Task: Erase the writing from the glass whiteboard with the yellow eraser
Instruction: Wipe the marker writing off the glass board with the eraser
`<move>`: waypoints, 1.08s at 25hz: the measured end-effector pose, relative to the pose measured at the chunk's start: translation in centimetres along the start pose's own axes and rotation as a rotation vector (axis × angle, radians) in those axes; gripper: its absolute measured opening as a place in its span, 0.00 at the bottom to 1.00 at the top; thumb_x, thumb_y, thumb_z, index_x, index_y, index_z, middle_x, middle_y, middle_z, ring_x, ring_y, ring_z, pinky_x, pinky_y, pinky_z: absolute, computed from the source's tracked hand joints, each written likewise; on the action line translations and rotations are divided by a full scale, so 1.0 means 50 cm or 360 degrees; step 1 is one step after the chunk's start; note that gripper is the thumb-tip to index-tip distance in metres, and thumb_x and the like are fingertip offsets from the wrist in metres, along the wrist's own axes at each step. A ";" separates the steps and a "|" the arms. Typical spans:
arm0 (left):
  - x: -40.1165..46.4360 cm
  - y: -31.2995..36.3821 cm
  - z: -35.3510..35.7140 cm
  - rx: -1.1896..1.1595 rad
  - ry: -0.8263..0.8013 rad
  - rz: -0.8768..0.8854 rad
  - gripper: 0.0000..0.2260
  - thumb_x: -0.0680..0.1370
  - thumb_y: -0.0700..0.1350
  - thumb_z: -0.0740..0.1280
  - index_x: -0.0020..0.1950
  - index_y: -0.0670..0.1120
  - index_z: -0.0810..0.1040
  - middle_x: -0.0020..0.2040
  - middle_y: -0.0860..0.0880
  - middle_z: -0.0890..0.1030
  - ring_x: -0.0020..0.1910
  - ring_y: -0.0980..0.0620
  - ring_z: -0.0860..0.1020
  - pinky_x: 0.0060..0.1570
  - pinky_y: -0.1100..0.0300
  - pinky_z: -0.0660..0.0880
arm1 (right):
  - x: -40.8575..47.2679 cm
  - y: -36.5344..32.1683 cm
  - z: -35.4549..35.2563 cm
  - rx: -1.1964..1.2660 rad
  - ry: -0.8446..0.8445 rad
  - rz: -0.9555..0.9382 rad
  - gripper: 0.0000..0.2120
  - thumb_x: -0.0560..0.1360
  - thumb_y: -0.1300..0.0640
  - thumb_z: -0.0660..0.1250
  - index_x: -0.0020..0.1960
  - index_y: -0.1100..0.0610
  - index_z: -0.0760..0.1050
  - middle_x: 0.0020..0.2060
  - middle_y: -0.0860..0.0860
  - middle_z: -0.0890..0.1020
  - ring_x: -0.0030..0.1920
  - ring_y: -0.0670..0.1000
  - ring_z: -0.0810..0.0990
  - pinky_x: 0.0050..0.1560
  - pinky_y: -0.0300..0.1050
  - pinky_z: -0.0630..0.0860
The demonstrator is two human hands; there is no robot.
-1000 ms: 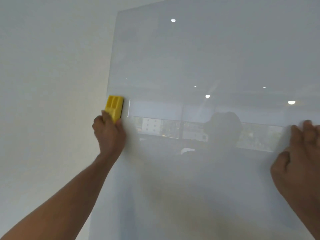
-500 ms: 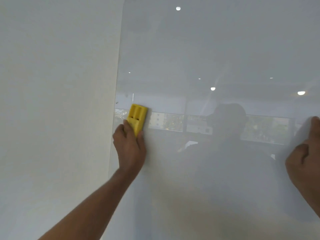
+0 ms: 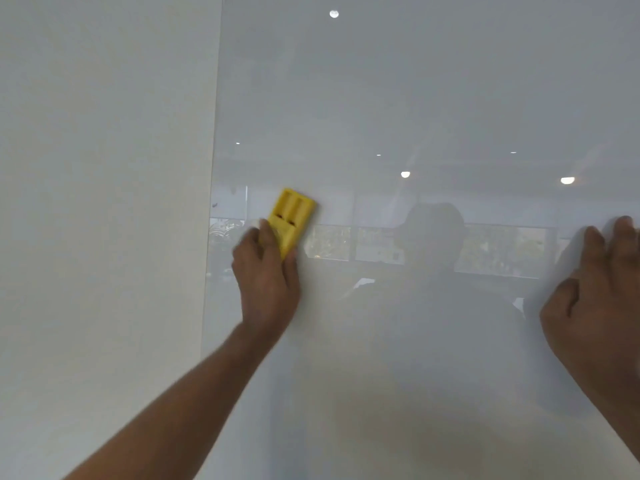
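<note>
The glass whiteboard (image 3: 415,98) fills most of the head view, its left edge running down near the middle left. My left hand (image 3: 266,282) grips the yellow eraser (image 3: 290,220) and presses it flat on the glass close to that edge, tilted to the right. Two small dark marks (image 3: 215,204) sit on the glass just left of the eraser. My right hand (image 3: 599,306) rests on the glass at the far right, fingers spread and holding nothing.
A plain white wall (image 3: 104,202) lies left of the board. The glass mirrors ceiling lights (image 3: 405,174), windows and the outline of a person (image 3: 433,244).
My left hand has slid the eraser rightward from the board's left edge onto the glass and tilted it. The view has shifted left, so the right hand shows more fully.
</note>
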State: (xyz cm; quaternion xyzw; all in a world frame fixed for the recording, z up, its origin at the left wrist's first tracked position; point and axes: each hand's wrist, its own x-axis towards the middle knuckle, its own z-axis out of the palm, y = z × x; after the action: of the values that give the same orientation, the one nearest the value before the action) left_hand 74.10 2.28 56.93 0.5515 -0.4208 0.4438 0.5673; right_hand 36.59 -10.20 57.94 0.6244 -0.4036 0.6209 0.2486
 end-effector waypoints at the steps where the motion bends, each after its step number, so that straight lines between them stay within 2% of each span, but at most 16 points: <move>1: -0.043 0.013 0.003 -0.0042 -0.0023 0.0167 0.28 0.80 0.42 0.67 0.76 0.31 0.65 0.65 0.28 0.74 0.62 0.34 0.70 0.61 0.43 0.69 | -0.003 -0.017 -0.005 -0.0030 0.0063 -0.0023 0.30 0.77 0.59 0.49 0.78 0.65 0.59 0.80 0.66 0.57 0.80 0.68 0.55 0.80 0.65 0.52; 3: -0.113 0.041 0.014 -0.0145 -0.0123 0.0589 0.26 0.80 0.42 0.69 0.75 0.34 0.67 0.64 0.30 0.76 0.61 0.35 0.72 0.60 0.45 0.71 | -0.014 -0.049 -0.022 0.0017 0.0110 -0.0194 0.31 0.73 0.62 0.53 0.76 0.66 0.63 0.78 0.66 0.63 0.78 0.69 0.60 0.79 0.65 0.54; 4: -0.142 0.062 0.018 -0.0175 -0.0179 0.0801 0.25 0.80 0.43 0.70 0.74 0.35 0.68 0.63 0.31 0.77 0.61 0.35 0.75 0.60 0.44 0.73 | -0.028 -0.075 -0.032 0.0115 0.0025 -0.0299 0.34 0.71 0.61 0.54 0.77 0.65 0.63 0.77 0.65 0.64 0.78 0.67 0.61 0.80 0.63 0.53; 6: -0.161 0.097 0.020 -0.0240 -0.0276 0.1030 0.23 0.80 0.43 0.72 0.72 0.36 0.71 0.63 0.34 0.80 0.59 0.34 0.79 0.59 0.44 0.75 | -0.069 -0.131 -0.027 0.0317 -0.0295 -0.0702 0.39 0.67 0.59 0.57 0.79 0.63 0.61 0.79 0.60 0.63 0.79 0.64 0.61 0.82 0.58 0.53; 8: -0.139 0.109 0.022 -0.0272 -0.0251 0.1124 0.20 0.81 0.44 0.72 0.69 0.35 0.77 0.62 0.36 0.81 0.59 0.36 0.80 0.59 0.44 0.76 | -0.118 -0.179 -0.005 0.0180 -0.0534 -0.1135 0.39 0.68 0.56 0.61 0.79 0.61 0.62 0.79 0.58 0.64 0.80 0.61 0.60 0.81 0.61 0.55; 11: -0.103 0.099 0.020 -0.0229 -0.0244 0.1224 0.19 0.81 0.47 0.72 0.65 0.35 0.81 0.63 0.38 0.82 0.62 0.37 0.81 0.60 0.44 0.77 | -0.116 -0.214 0.020 0.0016 -0.0413 -0.1336 0.28 0.78 0.53 0.66 0.76 0.60 0.68 0.71 0.58 0.75 0.72 0.61 0.72 0.76 0.60 0.64; 13: -0.078 0.084 0.023 -0.0165 -0.0232 0.1139 0.22 0.82 0.49 0.69 0.68 0.34 0.78 0.66 0.37 0.81 0.65 0.36 0.80 0.62 0.43 0.76 | -0.067 -0.233 0.020 0.0022 -0.0336 -0.1421 0.22 0.79 0.54 0.70 0.71 0.58 0.74 0.65 0.59 0.80 0.64 0.62 0.77 0.69 0.57 0.74; 15: -0.035 0.065 0.028 -0.0099 -0.0209 0.0918 0.26 0.81 0.50 0.68 0.71 0.32 0.75 0.70 0.34 0.77 0.69 0.32 0.76 0.66 0.40 0.74 | 0.010 -0.248 0.003 0.0134 -0.0328 -0.1213 0.15 0.80 0.50 0.70 0.66 0.48 0.78 0.61 0.53 0.82 0.61 0.56 0.79 0.64 0.43 0.76; 16: -0.009 0.053 0.030 -0.0060 -0.0178 0.0806 0.26 0.81 0.50 0.67 0.72 0.32 0.73 0.71 0.32 0.75 0.70 0.31 0.75 0.67 0.39 0.72 | 0.063 -0.243 -0.010 0.0230 -0.0262 -0.1038 0.11 0.80 0.46 0.68 0.61 0.47 0.78 0.56 0.51 0.82 0.57 0.54 0.79 0.58 0.38 0.76; 17: 0.017 0.040 0.029 -0.0020 -0.0163 0.0713 0.26 0.82 0.49 0.65 0.73 0.32 0.72 0.72 0.31 0.73 0.72 0.30 0.72 0.69 0.37 0.71 | 0.123 -0.230 -0.023 0.0249 -0.0048 -0.0883 0.09 0.81 0.45 0.66 0.57 0.48 0.77 0.51 0.52 0.81 0.52 0.55 0.80 0.53 0.41 0.77; 18: 0.040 0.026 0.028 0.0015 -0.0166 0.0640 0.25 0.83 0.49 0.62 0.74 0.33 0.71 0.74 0.31 0.71 0.74 0.30 0.70 0.71 0.37 0.69 | 0.182 -0.213 -0.038 0.0136 0.0163 -0.0768 0.08 0.82 0.47 0.64 0.57 0.49 0.76 0.51 0.56 0.81 0.51 0.58 0.80 0.51 0.48 0.77; 20: 0.062 0.001 0.029 0.0035 -0.0187 0.0532 0.24 0.84 0.48 0.59 0.77 0.36 0.68 0.78 0.32 0.66 0.78 0.32 0.64 0.75 0.37 0.63 | 0.278 -0.162 -0.064 -0.0067 0.0358 -0.0429 0.17 0.84 0.52 0.59 0.71 0.52 0.72 0.66 0.63 0.76 0.61 0.67 0.76 0.59 0.57 0.73; 21: 0.061 -0.007 0.032 0.0023 -0.0198 0.0496 0.25 0.84 0.48 0.57 0.78 0.37 0.67 0.80 0.33 0.63 0.80 0.33 0.61 0.76 0.37 0.60 | 0.316 -0.145 -0.076 -0.0156 0.0391 -0.0213 0.22 0.83 0.51 0.57 0.76 0.52 0.68 0.72 0.62 0.71 0.67 0.68 0.72 0.63 0.57 0.70; 23: 0.049 -0.011 0.042 -0.0018 -0.0237 0.0452 0.26 0.85 0.49 0.54 0.81 0.39 0.63 0.82 0.36 0.59 0.82 0.36 0.56 0.79 0.39 0.54 | 0.353 -0.156 -0.074 -0.0142 0.0439 0.0065 0.25 0.82 0.51 0.56 0.78 0.51 0.65 0.76 0.58 0.67 0.71 0.66 0.68 0.66 0.55 0.67; 25: 0.039 -0.007 0.049 -0.0023 -0.0229 0.0439 0.26 0.85 0.49 0.52 0.81 0.38 0.62 0.83 0.36 0.57 0.83 0.37 0.54 0.80 0.39 0.52 | 0.336 -0.211 -0.044 -0.0049 0.0400 -0.0236 0.22 0.83 0.51 0.57 0.75 0.53 0.71 0.72 0.60 0.73 0.67 0.66 0.73 0.65 0.53 0.69; 27: 0.036 -0.005 0.051 -0.0005 -0.0213 0.0435 0.26 0.85 0.48 0.53 0.81 0.37 0.62 0.83 0.35 0.57 0.83 0.36 0.54 0.80 0.38 0.51 | 0.249 -0.255 -0.010 0.0187 0.0195 -0.0586 0.19 0.84 0.48 0.60 0.68 0.56 0.77 0.60 0.61 0.82 0.59 0.63 0.80 0.60 0.51 0.73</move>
State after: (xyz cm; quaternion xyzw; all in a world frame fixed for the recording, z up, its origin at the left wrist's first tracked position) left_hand 74.85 -0.18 58.71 0.5167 -0.5294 0.4785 0.4731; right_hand 45.46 -5.17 72.58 0.6622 -0.2297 0.6242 0.3451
